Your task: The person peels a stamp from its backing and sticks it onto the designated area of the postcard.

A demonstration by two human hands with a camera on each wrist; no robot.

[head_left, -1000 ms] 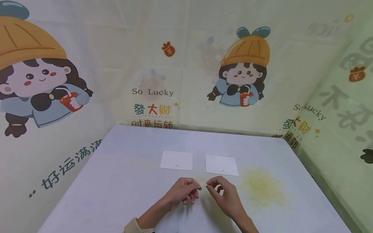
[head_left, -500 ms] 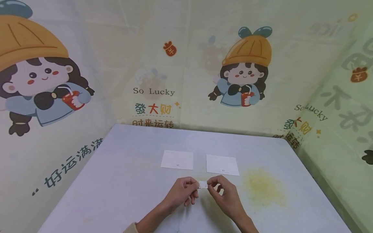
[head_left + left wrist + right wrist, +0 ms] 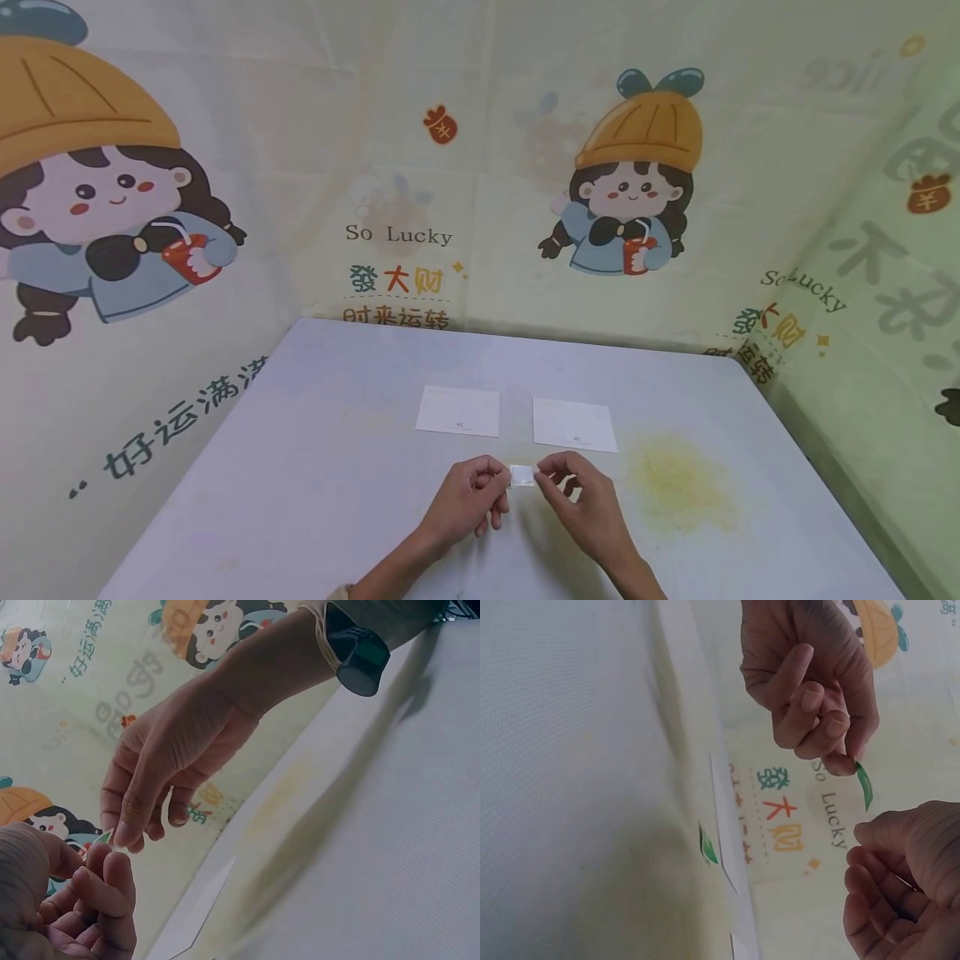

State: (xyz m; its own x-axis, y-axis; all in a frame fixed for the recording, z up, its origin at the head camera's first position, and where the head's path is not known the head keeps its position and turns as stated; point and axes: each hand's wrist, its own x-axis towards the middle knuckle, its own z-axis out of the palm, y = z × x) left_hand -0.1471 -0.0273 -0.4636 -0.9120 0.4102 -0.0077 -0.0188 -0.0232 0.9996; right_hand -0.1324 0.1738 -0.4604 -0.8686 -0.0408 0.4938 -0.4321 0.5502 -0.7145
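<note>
A small, thin white piece (image 3: pixel 522 476) spans the gap between both hands, above the table. Its other side shows a green leaf print, seen in the right wrist view as a green leaf (image 3: pixel 864 785) and in the left wrist view as a green sliver (image 3: pixel 104 837). My left hand (image 3: pixel 467 500) pinches one edge between thumb and forefinger, its other fingers curled loosely below. At the opposite edge, thumb and forefinger of my right hand (image 3: pixel 587 507) pinch it. The exact contact there is too small to see well.
Two white cards (image 3: pixel 457 411) (image 3: pixel 574 424) lie side by side beyond the hands on the pale table (image 3: pixel 315 467). A yellow stain (image 3: pixel 682 483) marks the right side. Printed cloth walls (image 3: pixel 495 192) enclose the back and sides. A second green leaf shape (image 3: pixel 708 846) shows low, possibly a reflection.
The white piece was edge-on and barely visible between the fingertips; it has turned so its flat face shows to the head view. The hands have hardly moved.
</note>
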